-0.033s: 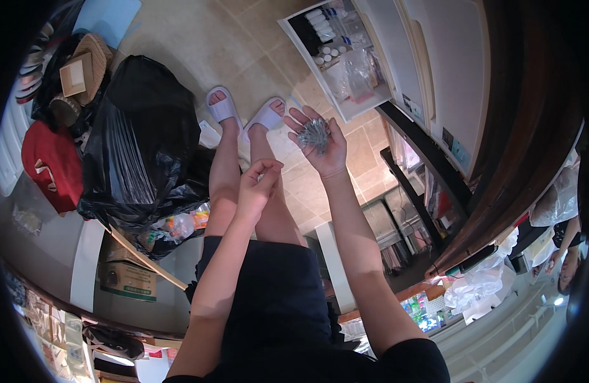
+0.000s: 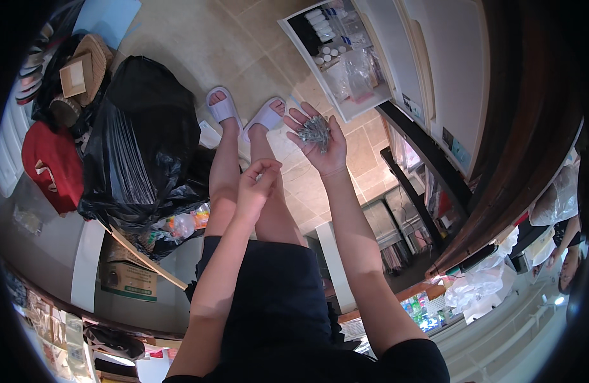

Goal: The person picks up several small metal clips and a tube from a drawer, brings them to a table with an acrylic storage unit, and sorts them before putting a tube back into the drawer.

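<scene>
On the upturned palm of my right hand [image 2: 326, 147] rests a spiky clump of small, thin silver pieces [image 2: 314, 133], metallic in look; their exact kind is too small to make out. That hand's fingers are spread and slightly curved around the clump. My left hand [image 2: 261, 182] hovers above my thigh, to the left of and nearer than the right hand. Its fingers are curled in, with the thumb close to the forefinger. Whatever may be between them cannot be seen.
An open white drawer [image 2: 345, 115] with bottles and plastic bags juts out at the upper right. A big black plastic bag [image 2: 138, 140] stands to my left, beside a red cloth item [image 2: 48, 159]. A cardboard box [image 2: 128, 281] sits in a lower compartment. A pale tiled floor [image 2: 198, 38] lies ahead.
My right hand and the silver clump in it have shifted very slightly. My left hand stays in place.
</scene>
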